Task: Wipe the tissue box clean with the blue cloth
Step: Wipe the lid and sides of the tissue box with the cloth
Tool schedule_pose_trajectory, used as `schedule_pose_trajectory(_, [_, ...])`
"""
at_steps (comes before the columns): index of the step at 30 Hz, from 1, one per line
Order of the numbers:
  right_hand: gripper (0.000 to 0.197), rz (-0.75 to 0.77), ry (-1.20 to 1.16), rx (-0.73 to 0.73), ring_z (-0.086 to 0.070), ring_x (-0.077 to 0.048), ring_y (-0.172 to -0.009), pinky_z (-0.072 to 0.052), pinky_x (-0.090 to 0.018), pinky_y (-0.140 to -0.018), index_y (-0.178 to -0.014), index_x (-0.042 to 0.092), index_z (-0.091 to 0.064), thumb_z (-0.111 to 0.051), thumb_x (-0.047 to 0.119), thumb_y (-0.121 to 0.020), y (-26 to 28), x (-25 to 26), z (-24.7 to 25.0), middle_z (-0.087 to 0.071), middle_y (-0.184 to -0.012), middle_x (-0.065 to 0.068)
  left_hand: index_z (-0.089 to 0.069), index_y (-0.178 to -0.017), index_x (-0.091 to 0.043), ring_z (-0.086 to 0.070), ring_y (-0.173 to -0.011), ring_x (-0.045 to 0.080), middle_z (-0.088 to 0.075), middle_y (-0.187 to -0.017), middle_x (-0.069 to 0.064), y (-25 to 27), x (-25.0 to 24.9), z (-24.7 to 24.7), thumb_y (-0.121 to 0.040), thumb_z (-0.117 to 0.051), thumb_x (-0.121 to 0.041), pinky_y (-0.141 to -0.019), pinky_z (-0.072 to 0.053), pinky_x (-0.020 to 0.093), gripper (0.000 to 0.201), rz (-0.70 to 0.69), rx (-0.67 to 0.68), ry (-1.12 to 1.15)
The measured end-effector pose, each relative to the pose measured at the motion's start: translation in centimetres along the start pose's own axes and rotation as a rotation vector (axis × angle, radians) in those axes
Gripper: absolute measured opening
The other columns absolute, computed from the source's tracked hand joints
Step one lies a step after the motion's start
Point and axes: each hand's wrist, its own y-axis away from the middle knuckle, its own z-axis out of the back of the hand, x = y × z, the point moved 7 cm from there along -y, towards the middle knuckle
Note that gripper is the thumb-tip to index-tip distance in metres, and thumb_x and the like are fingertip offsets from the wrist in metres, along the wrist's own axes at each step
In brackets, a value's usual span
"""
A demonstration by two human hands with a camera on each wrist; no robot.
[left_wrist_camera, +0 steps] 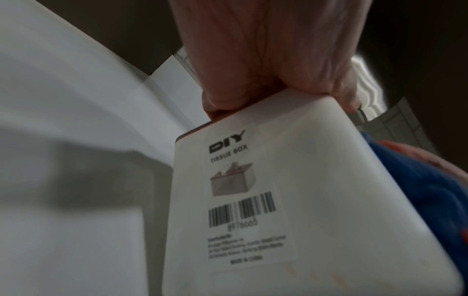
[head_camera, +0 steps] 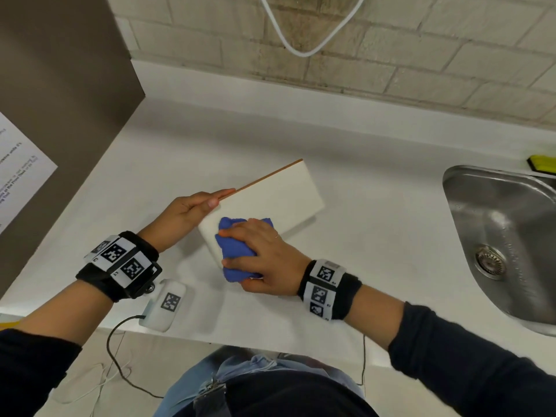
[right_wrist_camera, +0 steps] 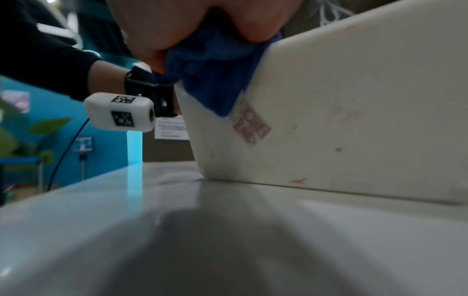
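Observation:
A white tissue box (head_camera: 279, 194) with a thin brown top edge stands tilted on the white counter (head_camera: 376, 224), one long edge down. My left hand (head_camera: 192, 209) grips its near upper edge, thumb on the white face. My right hand (head_camera: 258, 257) holds a bunched blue cloth (head_camera: 237, 251) against the box's near corner. In the left wrist view the box (left_wrist_camera: 316, 200) shows a barcode label reading "tissue box", and my left hand (left_wrist_camera: 266, 84) clamps its edge. In the right wrist view the cloth (right_wrist_camera: 215, 76) covers the corner of the stained box (right_wrist_camera: 354, 120).
A steel sink (head_camera: 505, 236) is set into the counter at the right, with a yellow sponge (head_camera: 541, 165) behind it. A brown cabinet side (head_camera: 60, 100) rises at the left. A brick wall with a hanging white cable (head_camera: 304, 40) lies behind.

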Motion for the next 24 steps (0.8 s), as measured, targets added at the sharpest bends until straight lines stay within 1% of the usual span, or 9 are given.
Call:
schedule_pose_trajectory(3, [0.010, 0.194, 0.039, 0.200, -0.041, -0.038, -0.118, -0.027, -0.046, -0.104, -0.091, 0.007, -0.066, -0.062, 0.006, -0.081, 0.8, -0.4, 0.2, -0.054, -0.126, -0.024, -0.063, -0.111, -0.037, -0.056, -0.110, -0.006, -0.066, -0.110, -0.028, -0.1, -0.1, -0.1, -0.091, -0.051, -0.017, -0.087, -0.041, 0.004, 0.031, -0.006, 0.005, -0.023])
schedule_pose_trajectory(5, [0.012, 0.290, 0.083, 0.242, -0.042, -0.037, -0.114, -0.032, -0.048, -0.099, -0.089, 0.008, -0.058, -0.046, 0.007, -0.092, 1.4, -0.7, 0.7, -0.060, -0.121, -0.025, -0.063, -0.109, -0.036, -0.058, -0.105, -0.009, -0.067, -0.104, -0.031, -0.1, -0.3, 0.0, -0.091, -0.051, -0.011, -0.083, -0.041, 0.003, 0.034, -0.005, 0.001, -0.042])
schedule_pose_trajectory(7, [0.016, 0.291, 0.110, 0.240, -0.042, -0.035, -0.112, -0.033, -0.047, -0.096, -0.090, 0.010, -0.050, -0.035, 0.009, -0.096, 1.5, -1.3, 1.4, -0.063, -0.119, -0.022, -0.065, -0.108, -0.036, -0.058, -0.104, -0.008, -0.068, -0.103, -0.029, -0.2, -0.3, 0.3, -0.091, -0.051, -0.011, -0.083, -0.042, 0.004, 0.034, 0.000, -0.012, -0.032])
schedule_pose_trajectory(10, [0.012, 0.258, 0.173, 0.209, -0.042, -0.033, -0.111, -0.033, -0.045, -0.096, -0.089, 0.010, -0.050, -0.040, 0.005, -0.092, 2.1, -2.2, 1.9, -0.062, -0.121, -0.017, -0.065, -0.107, -0.037, -0.059, -0.104, -0.007, -0.068, -0.104, -0.029, -0.2, -0.2, 0.4, -0.090, -0.052, -0.011, -0.082, -0.042, 0.004, 0.034, 0.002, -0.008, -0.039])
schedule_pose_trajectory(12, [0.009, 0.234, 0.226, 0.189, -0.041, -0.031, -0.112, -0.031, -0.042, -0.098, -0.091, 0.011, -0.050, -0.049, 0.003, -0.087, 3.0, -3.0, 2.3, -0.050, -0.127, -0.009, -0.065, -0.109, -0.036, -0.059, -0.105, -0.006, -0.068, -0.104, -0.028, -0.2, -0.3, 0.3, -0.090, -0.053, -0.011, -0.082, -0.042, 0.004, 0.034, 0.004, -0.001, -0.042])
schedule_pose_trajectory(16, [0.014, 0.088, 0.324, 0.116, -0.042, -0.029, -0.114, -0.033, -0.042, -0.099, -0.100, 0.016, -0.048, -0.048, 0.007, -0.090, 5.0, -5.5, 4.6, -0.040, -0.129, -0.002, -0.063, -0.111, -0.038, -0.057, -0.109, -0.006, -0.066, -0.110, -0.027, 0.0, -0.6, -0.1, -0.089, -0.054, -0.010, -0.090, -0.042, 0.006, 0.036, -0.009, 0.020, -0.059])
schedule_pose_trajectory(19, [0.014, -0.091, 0.391, 0.052, -0.042, -0.029, -0.112, -0.033, -0.041, -0.095, -0.095, 0.018, -0.048, -0.038, 0.008, -0.092, 6.7, -8.3, 7.2, -0.040, -0.129, -0.001, -0.062, -0.114, -0.035, -0.056, -0.112, -0.003, -0.063, -0.118, -0.022, 0.0, -0.7, -0.3, -0.088, -0.055, -0.011, -0.096, -0.039, 0.008, 0.036, -0.028, 0.023, -0.096])
schedule_pose_trajectory(22, [0.027, -0.330, 0.438, 0.026, -0.042, -0.028, -0.109, -0.033, -0.041, -0.093, -0.088, 0.015, -0.051, -0.056, -0.008, -0.072, 8.4, -10.8, 9.2, -0.043, -0.129, -0.003, -0.061, -0.114, -0.036, -0.056, -0.114, 0.001, -0.062, -0.120, -0.019, 0.1, -0.7, -0.4, -0.088, -0.056, -0.013, -0.096, -0.040, 0.009, 0.035, -0.032, 0.018, -0.108])
schedule_pose_trajectory(24, [0.033, -0.516, 0.415, -0.012, -0.045, -0.031, -0.104, -0.039, -0.045, -0.092, -0.086, 0.011, -0.056, -0.061, -0.013, -0.065, 9.1, -11.8, 10.4, -0.053, -0.124, -0.010, -0.060, -0.114, -0.040, -0.056, -0.114, 0.003, -0.063, -0.119, -0.018, 0.1, -0.8, -0.5, -0.087, -0.057, -0.016, -0.099, -0.043, 0.016, 0.036, -0.047, 0.016, -0.133])
